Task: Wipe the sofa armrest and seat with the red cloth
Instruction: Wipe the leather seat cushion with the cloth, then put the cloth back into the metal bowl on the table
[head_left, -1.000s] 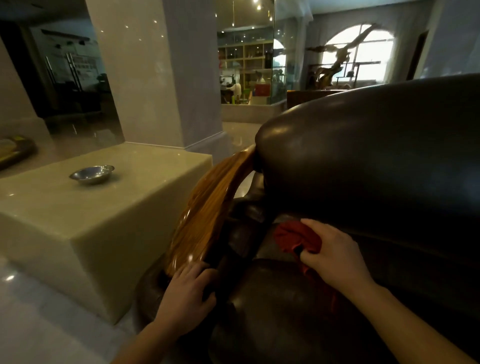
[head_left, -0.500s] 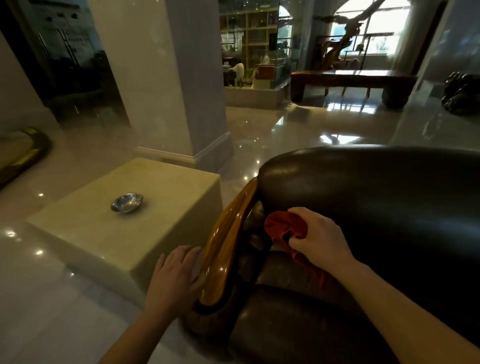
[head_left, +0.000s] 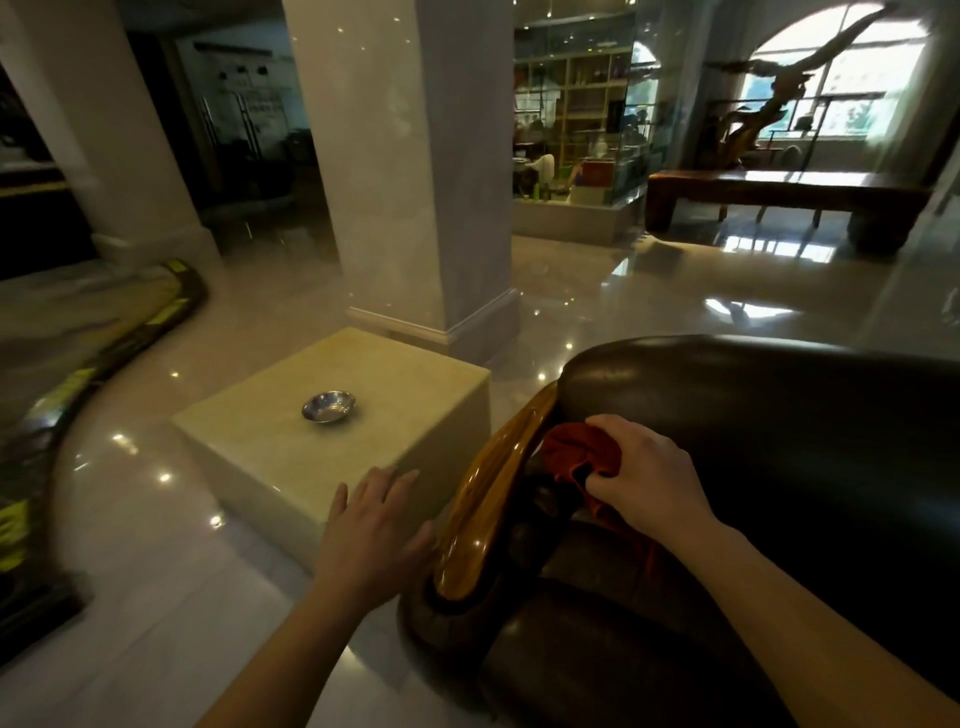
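A dark leather sofa fills the lower right, with a glossy curved wooden armrest along its left side. My right hand is shut on the bunched red cloth, pressing it where the armrest meets the backrest. My left hand hovers flat with fingers spread, just left of the armrest, over the corner of the stone block; it holds nothing. The dark seat cushion lies below my right forearm.
A pale stone block stands left of the sofa with a small metal dish on top. A white pillar rises behind it. A dark wooden bench sits far right. A black-and-yellow object curves along the shiny floor at left.
The view has risen and pulled back. My left hand came off the armrest's lower end and moved left. My right hand carried the red cloth up toward the top of the armrest.
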